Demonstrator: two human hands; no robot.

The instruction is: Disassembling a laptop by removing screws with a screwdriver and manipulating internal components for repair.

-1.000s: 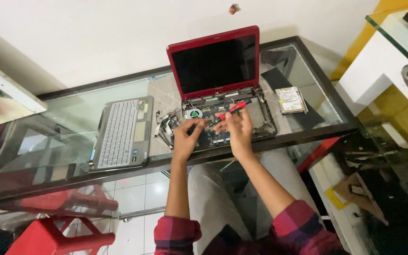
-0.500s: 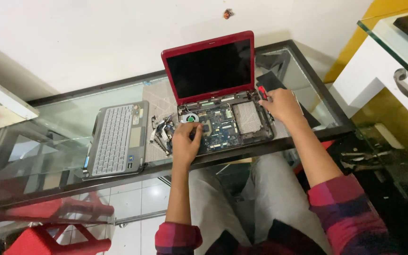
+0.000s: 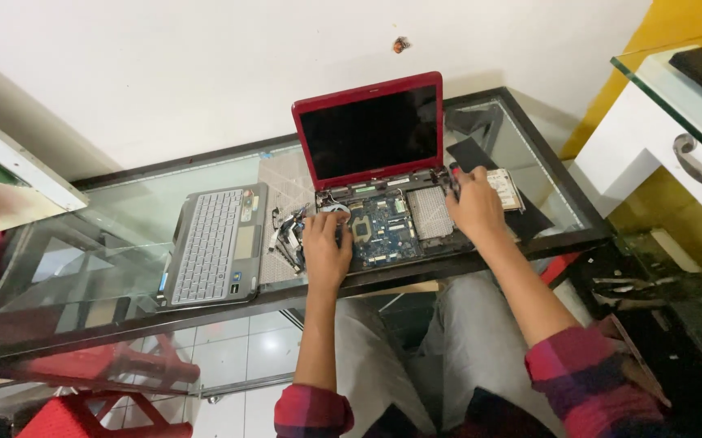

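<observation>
A red laptop (image 3: 367,130) stands open on the glass table (image 3: 83,268), its keyboard cover off and the blue circuit board (image 3: 379,231) bare. My left hand (image 3: 324,247) lies flat on the left part of the open base, by the loose cables (image 3: 286,239). At the base's right rear corner, beside the hinge, my right hand (image 3: 474,207) is closed around a small red-handled screwdriver (image 3: 453,170). Only the tool's tip end shows above my fingers.
The removed grey keyboard cover (image 3: 215,247) lies left of the laptop. A hard drive (image 3: 507,188) and black flat parts (image 3: 471,150) lie to the right. A white cabinet with a metal handle (image 3: 696,162) stands at the right; a red stool (image 3: 83,405) is below the table.
My right hand has moved with the screwdriver from the middle of the laptop base to its right rear corner. My left hand has stayed on the left part of the base.
</observation>
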